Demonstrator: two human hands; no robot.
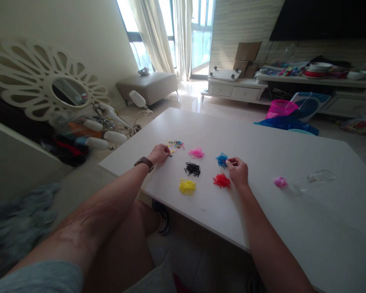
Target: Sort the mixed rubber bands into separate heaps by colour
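Observation:
Small loops that look like rubber bands lie in colour piles on the white table (262, 146). My left hand (160, 154), with a brown wristband, is closed at the edge of the mixed-colour pile (177, 144); a dark band shows by its fingertips. At the blue pile (221, 160), my right hand (239, 170) has its thumb and finger pinched together. What either pinch holds is too small to make out. Between the hands are a pink pile (196, 152) and a black pile (192, 169). Nearer me lie a yellow pile (187, 186) and a red pile (221, 180).
Right of my right hand are a pink object (281, 182) and a clear container (321, 176) on its side. Past the far edge stands a pink basket (281, 109) beside blue plastic (288, 123). Lamp arms with white shades (115, 137) crowd the left table edge.

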